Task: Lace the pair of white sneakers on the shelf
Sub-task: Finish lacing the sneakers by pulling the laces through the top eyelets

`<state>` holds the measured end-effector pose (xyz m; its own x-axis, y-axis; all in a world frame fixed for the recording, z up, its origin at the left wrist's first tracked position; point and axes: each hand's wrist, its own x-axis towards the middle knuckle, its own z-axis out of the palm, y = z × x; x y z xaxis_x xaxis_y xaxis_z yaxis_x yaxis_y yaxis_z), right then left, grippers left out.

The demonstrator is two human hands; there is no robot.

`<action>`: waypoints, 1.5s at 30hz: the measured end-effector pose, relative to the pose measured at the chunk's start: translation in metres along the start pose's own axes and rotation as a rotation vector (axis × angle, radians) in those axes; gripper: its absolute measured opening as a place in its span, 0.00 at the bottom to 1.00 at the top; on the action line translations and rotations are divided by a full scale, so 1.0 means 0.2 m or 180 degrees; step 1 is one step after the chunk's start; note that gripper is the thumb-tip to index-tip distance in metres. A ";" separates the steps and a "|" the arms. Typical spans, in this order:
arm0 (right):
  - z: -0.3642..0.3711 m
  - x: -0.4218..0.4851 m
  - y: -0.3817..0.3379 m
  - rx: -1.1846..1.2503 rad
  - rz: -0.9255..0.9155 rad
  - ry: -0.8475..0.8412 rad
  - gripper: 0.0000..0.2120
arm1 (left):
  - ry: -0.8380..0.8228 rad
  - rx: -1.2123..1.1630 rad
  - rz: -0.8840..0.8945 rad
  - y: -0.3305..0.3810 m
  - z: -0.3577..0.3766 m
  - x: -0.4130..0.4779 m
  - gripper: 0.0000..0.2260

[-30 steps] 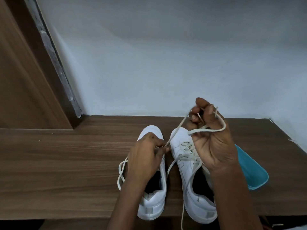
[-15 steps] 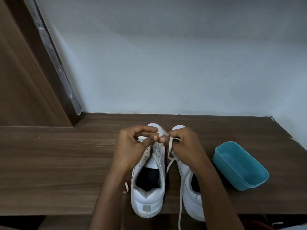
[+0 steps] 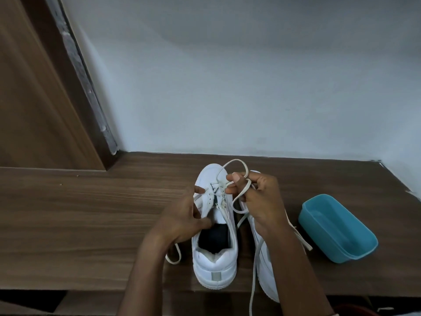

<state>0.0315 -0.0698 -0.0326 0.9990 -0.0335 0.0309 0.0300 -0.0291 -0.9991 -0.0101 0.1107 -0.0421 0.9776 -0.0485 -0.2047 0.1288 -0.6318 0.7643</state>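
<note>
Sneakers in white stand side by side on the wooden shelf (image 3: 91, 213), toes toward the wall (image 3: 227, 87), heels at the near edge. The left hand (image 3: 182, 215) grips the left sneaker (image 3: 214, 254) by the outer side of its upper, fingers curled round the eyelet flap and the forefinger tip lying at the lowest eyelets. The right hand (image 3: 257, 199), just beside it and above the toe of the right sneaker (image 3: 266, 270), pinches the left sneaker's lace (image 3: 237, 161) between thumb and forefinger; the lace rises from the eyelets between the two hands, arches in a loop beyond the fingertips and comes back down across the right hand's fingers. Another stretch of this lace curls out below the left wrist onto the shelf. Most of the right sneaker is hidden under the right hand and forearm; its own loose lace (image 3: 254, 281) runs down beside the forearm and hangs over the shelf's near edge. Out past the right hand sits a blue plastic tub (image 3: 337, 226), apart from the sneakers. Far beyond the left hand a wooden panel (image 3: 34, 99) meets the wall.
</note>
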 end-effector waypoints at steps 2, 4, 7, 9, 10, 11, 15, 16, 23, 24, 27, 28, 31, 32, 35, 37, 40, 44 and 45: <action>0.01 0.00 0.00 0.0128 0.0050 -0.0029 0.06 | 0.0112 0.0044 0.0169 -0.01 0.01 0.01 0.31; 0.02 0.00 0.01 0.0199 0.0175 -0.0152 0.07 | 0.0196 0.0061 0.0345 -0.01 0.01 0.01 0.32; 0.00 0.00 0.00 0.0338 0.0416 -0.0186 0.10 | 0.0256 0.0157 0.0729 0.00 0.03 0.01 0.29; 0.00 0.00 0.00 0.0518 0.0643 -0.0046 0.11 | 0.0328 0.0121 0.0872 -0.01 0.03 0.02 0.25; 0.00 0.00 0.00 0.0597 0.0718 0.0008 0.11 | 0.0372 0.0090 0.0912 -0.01 0.03 0.03 0.24; 0.01 0.00 0.00 0.0645 0.0750 0.0032 0.10 | 0.0412 0.0078 0.0926 -0.02 0.04 0.03 0.22; 0.03 -0.01 0.00 0.0541 0.0728 0.0032 0.09 | 0.0499 0.0007 0.0688 -0.04 0.03 0.04 0.20; 0.03 -0.01 0.01 0.0421 0.0728 0.0026 0.09 | 0.0520 -0.0084 0.0596 -0.04 0.01 0.04 0.20; -0.14 -0.03 -0.13 -0.1299 0.0513 -0.0752 0.11 | 0.1146 -0.1081 0.0395 -0.05 -0.06 0.03 0.13; -0.18 -0.04 -0.18 -0.1672 0.0400 -0.0986 0.13 | 0.1185 -0.1043 0.0406 -0.06 -0.06 0.04 0.15; -0.27 -0.06 -0.28 -0.2615 0.0216 -0.1698 0.16 | 0.1238 -0.0913 0.0467 -0.08 -0.05 0.05 0.19; -0.29 -0.07 -0.30 -0.2809 0.0225 -0.1899 0.16 | 0.1323 -0.0802 0.0522 -0.08 -0.05 0.05 0.18; -0.31 -0.08 -0.31 -0.2869 0.0067 -0.1970 0.20 | 0.1580 -0.0561 0.0588 -0.08 -0.02 0.06 0.16; -0.30 -0.07 -0.30 -0.2707 -0.0059 -0.1787 0.18 | 0.1583 -0.0638 0.0562 -0.08 0.00 0.05 0.16; -0.20 -0.02 -0.23 -0.2218 -0.0482 -0.0726 0.06 | 0.1634 -0.0911 0.0566 -0.07 0.05 0.04 0.12; -0.13 -0.01 -0.17 -0.1983 -0.0556 -0.0270 0.09 | 0.1899 -0.0911 0.0586 -0.05 0.06 0.05 0.07; -0.06 0.00 -0.09 -0.1775 -0.0432 0.0135 0.18 | 0.2123 -0.1037 0.0499 -0.02 0.08 0.07 0.05; -0.01 0.03 0.00 -0.1644 -0.0261 0.0524 0.14 | 0.2172 -0.1142 0.0432 0.02 0.10 0.10 0.07; 0.00 0.03 0.01 -0.1611 -0.0179 0.0494 0.10 | 0.2163 -0.1153 0.0423 0.02 0.11 0.12 0.07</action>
<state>0.0381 -0.0706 -0.0344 0.9783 -0.1643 0.1261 0.0246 -0.5124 -0.8584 0.0104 0.0893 -0.0572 0.8610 0.4523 0.2327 -0.0647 -0.3563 0.9321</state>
